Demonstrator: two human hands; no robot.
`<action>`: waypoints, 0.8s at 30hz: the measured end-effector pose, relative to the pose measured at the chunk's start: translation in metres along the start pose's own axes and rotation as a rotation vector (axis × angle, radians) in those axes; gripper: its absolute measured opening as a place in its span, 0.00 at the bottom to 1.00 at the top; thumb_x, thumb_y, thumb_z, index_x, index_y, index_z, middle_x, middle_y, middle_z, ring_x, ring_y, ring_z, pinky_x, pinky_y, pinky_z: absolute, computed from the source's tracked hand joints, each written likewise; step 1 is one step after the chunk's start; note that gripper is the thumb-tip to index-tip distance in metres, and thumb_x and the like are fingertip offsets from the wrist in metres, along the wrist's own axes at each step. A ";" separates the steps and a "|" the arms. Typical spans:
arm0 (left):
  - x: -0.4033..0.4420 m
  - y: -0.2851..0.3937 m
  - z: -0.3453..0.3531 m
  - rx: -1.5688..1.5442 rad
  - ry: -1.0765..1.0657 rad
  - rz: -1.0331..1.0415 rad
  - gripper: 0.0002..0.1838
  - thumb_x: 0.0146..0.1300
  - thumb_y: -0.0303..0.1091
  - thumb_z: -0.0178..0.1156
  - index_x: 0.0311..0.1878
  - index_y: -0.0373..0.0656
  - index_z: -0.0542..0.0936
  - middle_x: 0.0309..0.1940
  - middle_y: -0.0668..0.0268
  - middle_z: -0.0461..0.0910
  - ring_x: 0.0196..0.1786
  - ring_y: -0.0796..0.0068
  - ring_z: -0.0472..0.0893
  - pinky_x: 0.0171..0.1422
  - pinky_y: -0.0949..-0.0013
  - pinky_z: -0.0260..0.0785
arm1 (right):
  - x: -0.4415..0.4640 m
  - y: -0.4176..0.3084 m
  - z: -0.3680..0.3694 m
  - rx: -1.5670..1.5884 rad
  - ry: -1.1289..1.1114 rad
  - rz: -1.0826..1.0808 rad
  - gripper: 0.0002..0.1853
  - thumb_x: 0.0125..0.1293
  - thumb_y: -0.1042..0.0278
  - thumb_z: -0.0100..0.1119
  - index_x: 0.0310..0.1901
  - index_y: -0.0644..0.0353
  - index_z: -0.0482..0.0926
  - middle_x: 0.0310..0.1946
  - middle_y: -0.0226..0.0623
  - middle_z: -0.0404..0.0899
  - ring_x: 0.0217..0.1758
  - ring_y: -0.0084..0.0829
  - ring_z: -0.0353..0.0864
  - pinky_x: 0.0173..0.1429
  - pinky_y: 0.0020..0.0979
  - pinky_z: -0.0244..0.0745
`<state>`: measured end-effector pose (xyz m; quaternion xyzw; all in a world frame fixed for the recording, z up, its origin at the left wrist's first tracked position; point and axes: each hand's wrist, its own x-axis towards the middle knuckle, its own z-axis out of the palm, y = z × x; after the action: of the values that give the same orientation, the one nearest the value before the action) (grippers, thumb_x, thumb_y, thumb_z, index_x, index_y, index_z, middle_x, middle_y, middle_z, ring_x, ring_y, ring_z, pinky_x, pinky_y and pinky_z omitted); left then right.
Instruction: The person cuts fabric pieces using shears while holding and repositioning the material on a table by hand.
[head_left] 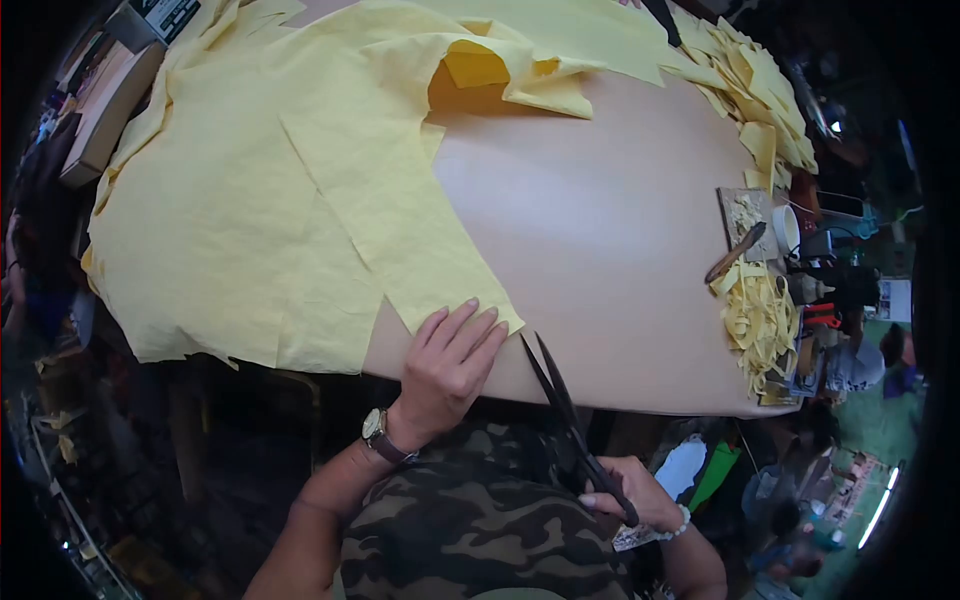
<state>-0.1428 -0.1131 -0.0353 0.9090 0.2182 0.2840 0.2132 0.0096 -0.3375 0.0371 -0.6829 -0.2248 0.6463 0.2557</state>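
Observation:
A large sheet of yellow leather-like material [230, 200] covers the left of the tabletop, with a long slit running down through it. My left hand [452, 358], a watch on its wrist, lies flat with fingers stretched over the sheet's lower corner near the table's front edge. Held in my right hand [630, 495] are long dark scissors [565, 410], their blades slightly apart. The blade tips point up at the table edge, just right of the sheet's corner and apart from it. My right fingers wrap round the handles.
The tan tabletop [600, 220] shows at centre and right. Yellow pieces [755, 90] pile at the far right, with thin yellow strips [755, 320] nearer. Between them are a board [745, 210], a brown-handled tool [735, 253] and a white cup [786, 230]. A cardboard box [112, 115] stands left.

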 end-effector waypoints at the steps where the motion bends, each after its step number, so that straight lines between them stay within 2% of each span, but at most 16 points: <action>1: 0.000 0.000 0.001 -0.015 0.008 0.007 0.16 0.46 0.23 0.59 0.42 0.39 0.79 0.42 0.60 0.78 0.49 0.59 0.75 0.52 0.58 0.66 | 0.004 -0.001 -0.004 -0.059 -0.005 -0.005 0.15 0.52 0.61 0.66 0.23 0.62 0.72 0.14 0.24 0.68 0.20 0.13 0.64 0.23 0.20 0.59; 2: -0.002 0.000 0.002 -0.022 0.018 0.007 0.16 0.46 0.23 0.59 0.42 0.39 0.79 0.42 0.60 0.78 0.49 0.59 0.75 0.52 0.58 0.66 | 0.010 -0.009 -0.004 -0.140 0.013 -0.040 0.17 0.51 0.59 0.66 0.22 0.62 0.71 0.14 0.24 0.68 0.20 0.13 0.64 0.23 0.20 0.59; 5: -0.002 -0.002 0.004 -0.030 0.047 0.017 0.16 0.46 0.24 0.60 0.41 0.39 0.79 0.43 0.60 0.78 0.50 0.60 0.75 0.52 0.58 0.66 | 0.026 -0.023 0.003 -0.046 0.027 -0.034 0.17 0.51 0.59 0.67 0.22 0.62 0.71 0.14 0.24 0.67 0.20 0.13 0.63 0.23 0.20 0.59; 10: -0.001 -0.002 0.003 -0.025 0.032 0.041 0.16 0.45 0.24 0.60 0.41 0.40 0.79 0.44 0.61 0.77 0.50 0.60 0.75 0.52 0.59 0.66 | 0.035 -0.034 0.000 -0.046 0.050 -0.038 0.19 0.48 0.57 0.69 0.23 0.63 0.71 0.16 0.29 0.74 0.21 0.15 0.70 0.25 0.18 0.62; 13: -0.003 -0.004 0.003 0.018 0.009 0.076 0.15 0.49 0.28 0.57 0.43 0.41 0.78 0.46 0.62 0.76 0.51 0.63 0.74 0.54 0.60 0.65 | 0.039 -0.035 0.001 -0.094 0.042 -0.079 0.20 0.46 0.56 0.70 0.25 0.63 0.71 0.16 0.29 0.73 0.21 0.15 0.70 0.25 0.19 0.63; 19: -0.004 -0.006 0.003 0.019 -0.002 0.094 0.15 0.49 0.30 0.55 0.43 0.41 0.78 0.46 0.62 0.76 0.51 0.63 0.74 0.55 0.60 0.64 | 0.045 -0.041 0.002 -0.108 0.063 -0.098 0.23 0.43 0.54 0.72 0.26 0.63 0.71 0.15 0.25 0.67 0.20 0.14 0.66 0.24 0.19 0.60; 22: -0.004 -0.005 0.002 -0.010 0.010 0.066 0.16 0.47 0.27 0.59 0.42 0.42 0.79 0.45 0.63 0.77 0.51 0.62 0.75 0.53 0.60 0.65 | 0.044 -0.043 0.001 -0.086 0.043 -0.014 0.20 0.42 0.57 0.71 0.27 0.62 0.72 0.20 0.24 0.67 0.25 0.17 0.64 0.30 0.21 0.60; 24: -0.003 -0.005 0.001 -0.016 0.009 0.062 0.15 0.47 0.27 0.59 0.42 0.42 0.79 0.45 0.63 0.77 0.50 0.63 0.75 0.53 0.60 0.65 | 0.045 -0.034 0.000 -0.078 0.072 -0.097 0.21 0.42 0.57 0.73 0.25 0.62 0.71 0.17 0.22 0.66 0.21 0.14 0.62 0.26 0.19 0.58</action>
<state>-0.1457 -0.1105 -0.0395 0.9124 0.1885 0.2963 0.2105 0.0134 -0.2826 0.0243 -0.7034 -0.2733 0.5989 0.2680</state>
